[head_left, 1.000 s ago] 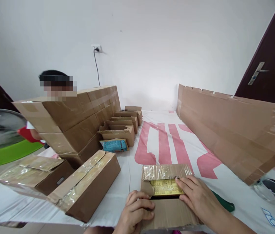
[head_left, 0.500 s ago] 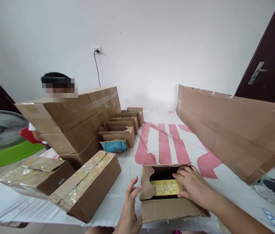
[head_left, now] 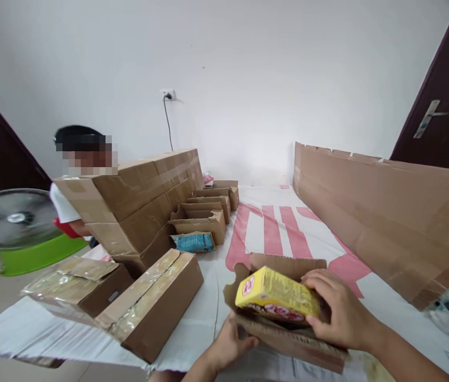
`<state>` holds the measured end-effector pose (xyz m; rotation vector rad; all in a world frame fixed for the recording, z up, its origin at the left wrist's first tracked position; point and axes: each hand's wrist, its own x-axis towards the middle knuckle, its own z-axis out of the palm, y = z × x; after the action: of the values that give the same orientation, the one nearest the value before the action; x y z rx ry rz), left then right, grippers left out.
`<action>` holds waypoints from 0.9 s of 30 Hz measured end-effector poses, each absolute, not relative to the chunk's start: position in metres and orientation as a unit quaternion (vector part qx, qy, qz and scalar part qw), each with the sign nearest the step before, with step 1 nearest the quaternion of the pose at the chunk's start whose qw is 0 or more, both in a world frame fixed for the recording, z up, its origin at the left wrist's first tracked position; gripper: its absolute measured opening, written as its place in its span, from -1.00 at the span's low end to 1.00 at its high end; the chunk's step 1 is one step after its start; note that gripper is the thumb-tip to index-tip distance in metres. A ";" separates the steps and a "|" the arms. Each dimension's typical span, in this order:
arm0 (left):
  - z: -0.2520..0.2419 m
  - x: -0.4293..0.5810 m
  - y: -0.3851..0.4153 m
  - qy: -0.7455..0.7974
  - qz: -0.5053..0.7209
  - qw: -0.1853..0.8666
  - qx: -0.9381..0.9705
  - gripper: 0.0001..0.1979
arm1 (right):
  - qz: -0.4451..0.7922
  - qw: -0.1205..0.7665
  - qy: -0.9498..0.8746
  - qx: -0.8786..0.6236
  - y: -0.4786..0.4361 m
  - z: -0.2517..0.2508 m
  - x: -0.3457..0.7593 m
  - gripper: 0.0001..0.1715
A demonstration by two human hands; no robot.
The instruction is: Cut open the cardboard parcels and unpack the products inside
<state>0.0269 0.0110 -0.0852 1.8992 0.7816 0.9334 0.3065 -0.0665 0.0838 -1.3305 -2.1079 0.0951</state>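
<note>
A yellow packet box point(head_left: 284, 294) with red and white print sits tilted at the mouth of an open cardboard box point(head_left: 288, 342) in front of me. My right hand point(head_left: 338, 310) grips the yellow box by its right end, thumb at the front and fingers over the top. My left hand point(head_left: 232, 342) holds the cardboard box at its near left corner, thumb along the front flap; its other fingers are partly hidden. The inside of the cardboard box is mostly covered by the yellow box.
Two taped cartons point(head_left: 153, 302) lie at left. Behind them a blue packet point(head_left: 195, 242) rests before a row of open boxes point(head_left: 200, 225). Stacked cartons point(head_left: 140, 201) and a cardboard panel point(head_left: 383, 212) flank the table. Another person point(head_left: 67, 199) sits beyond the stack, near a fan point(head_left: 13, 217).
The yellow box has risen out of the cardboard box, tilted, in my right hand. My left hand has closed on the cardboard box, which has tipped.
</note>
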 end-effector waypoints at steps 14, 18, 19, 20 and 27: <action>-0.051 0.040 0.012 0.297 0.353 0.368 0.808 -0.21 | 0.110 0.561 -0.684 -0.453 -0.069 0.053 0.308 -0.65; -0.030 0.051 0.012 0.294 0.399 0.362 0.790 -0.80 | 0.202 0.633 -0.608 -0.435 -0.077 0.050 0.318 -0.56; -0.025 0.050 0.016 0.295 0.417 0.357 0.782 -0.82 | 0.214 0.660 -0.576 -0.433 -0.077 0.049 0.323 -0.53; -0.020 0.049 0.023 0.303 0.436 0.348 0.773 -0.83 | 0.222 0.688 -0.540 -0.431 -0.077 0.048 0.328 -0.50; -0.007 0.035 0.109 0.376 0.523 0.279 0.712 -0.76 | 0.234 0.752 -0.385 -0.481 -0.067 0.036 0.354 -0.53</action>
<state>0.0350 0.1094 -0.0073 1.9086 1.0097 1.4041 0.3544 -0.0674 0.0360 -1.0496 -0.8400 0.5119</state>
